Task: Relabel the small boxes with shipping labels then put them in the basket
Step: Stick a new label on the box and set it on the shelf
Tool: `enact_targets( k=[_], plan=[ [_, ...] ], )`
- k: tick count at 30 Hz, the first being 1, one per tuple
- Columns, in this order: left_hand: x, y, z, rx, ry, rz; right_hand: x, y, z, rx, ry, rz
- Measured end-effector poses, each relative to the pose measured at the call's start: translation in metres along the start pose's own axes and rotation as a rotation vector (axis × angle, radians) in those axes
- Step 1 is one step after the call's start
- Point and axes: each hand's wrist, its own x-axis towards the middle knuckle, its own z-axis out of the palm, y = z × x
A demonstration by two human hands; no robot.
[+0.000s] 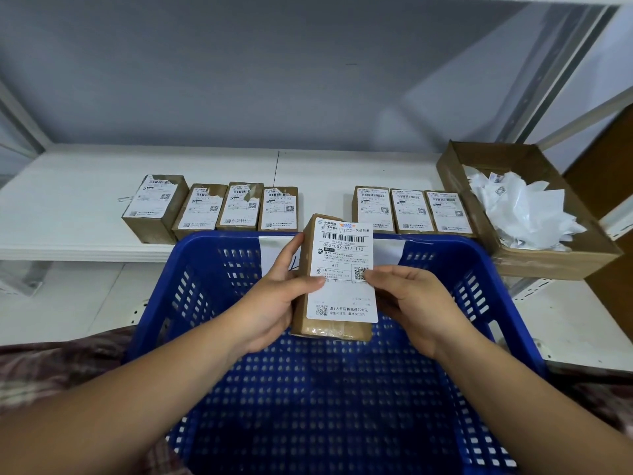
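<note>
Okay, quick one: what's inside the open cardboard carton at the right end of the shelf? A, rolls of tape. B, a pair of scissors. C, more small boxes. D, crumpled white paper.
D: the open carton holds a loose heap of crumpled white paper, some scraps showing printed codes.

Forearms bare; left hand (270,310), right hand (416,303) bare. Maroon-grey plaid garment (51,368) under both arms.

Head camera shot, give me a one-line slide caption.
Left hand and right hand hold a shipping label on a small box above the blue basket; seven boxes line the shelf.
</note>
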Motion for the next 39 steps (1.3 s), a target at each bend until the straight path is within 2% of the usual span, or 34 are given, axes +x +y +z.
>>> enact_targets(
  k=[7,14,23,32,39],
  plan=[
    [-0.001,0.001,0.0,-0.021,-0.008,-0.015,-0.001,-0.002,0.001,0.01,0.007,-0.006],
    [-0.004,0.004,-0.002,0.034,-0.132,-0.075,-0.005,-0.007,-0.002,0.056,0.033,-0.012],
    [-0.008,0.004,0.002,0.023,-0.165,-0.088,-0.007,-0.008,-0.001,0.041,0.047,-0.04],
    [-0.004,0.002,0.0,-0.013,-0.118,-0.072,-0.01,-0.008,0.003,-0.369,0.112,-0.348],
    [-0.005,0.0,0.003,-0.059,-0.101,-0.056,-0.012,-0.007,0.002,-0.599,0.12,-0.431]
  ],
)
